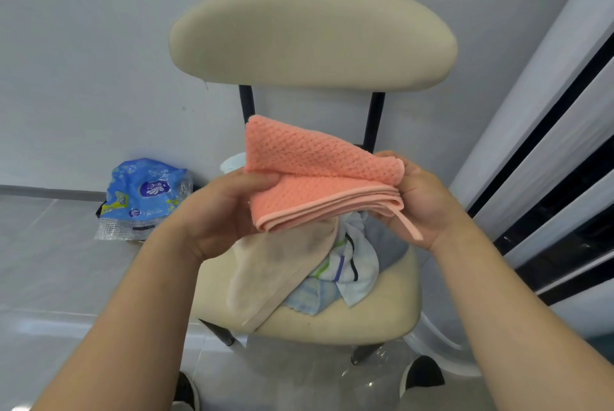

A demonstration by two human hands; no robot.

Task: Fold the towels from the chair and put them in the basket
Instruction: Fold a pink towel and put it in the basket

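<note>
- your left hand (216, 211) grips the left edge of the coral towel (319, 178), thumb on top and fingers curled underneath.
- your right hand (418, 201) pinches the towel's right end, where the folded layers stack together; a thin hanging loop (410, 224) trails down across your palm.
- the coral towel is folded into several layers and held in the air between both hands, above the chair seat; its top layer is lifted and peaks toward the back.
- the chair (312, 38) stands right in front of you, cream padded back and seat on dark legs.
- on the seat under the coral towel lies a loose heap: a beige towel (275, 271) hangs over the front left edge, a white striped towel (349, 264) sits beside it, and a light blue cloth (309, 297) shows below them.
- a blue plastic package (143, 194) rests on the floor by the wall, to the left of the chair.
</note>
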